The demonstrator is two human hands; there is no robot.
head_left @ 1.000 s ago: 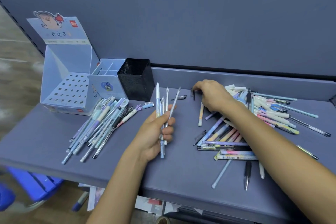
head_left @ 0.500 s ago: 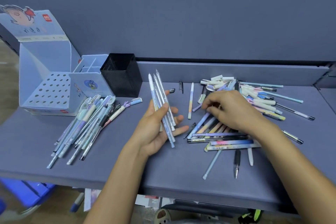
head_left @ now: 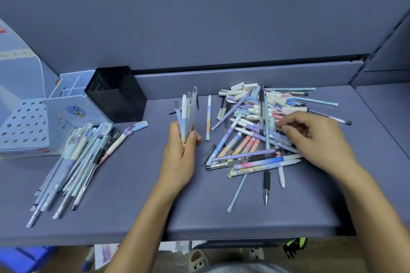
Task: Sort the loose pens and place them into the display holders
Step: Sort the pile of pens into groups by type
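My left hand (head_left: pixel 180 155) grips a small bunch of pale pens (head_left: pixel 187 111) that stands upright from the fist in the middle of the grey shelf. My right hand (head_left: pixel 310 137) lies on the big mixed pile of loose pens (head_left: pixel 261 131) at the right, fingers curled and pinching among the pens; I cannot tell whether it grips one. A sorted heap of pens (head_left: pixel 77 162) lies at the left. Behind it stand a light blue perforated display box (head_left: pixel 24 126), a blue divided holder (head_left: pixel 71 104) and a black mesh cup (head_left: pixel 117 93).
The grey shelf (head_left: pixel 133 195) ends in a front edge near me and a low back wall (head_left: pixel 221 73). A single pen (head_left: pixel 208 117) lies between my hands. Below the shelf are a blue crate (head_left: pixel 20 259), papers and a slipper on the floor.
My left hand has closed and turned the bunch upright. My right hand has shifted to the right across the pile. The camera has turned right, so the holders sit nearer the left edge.
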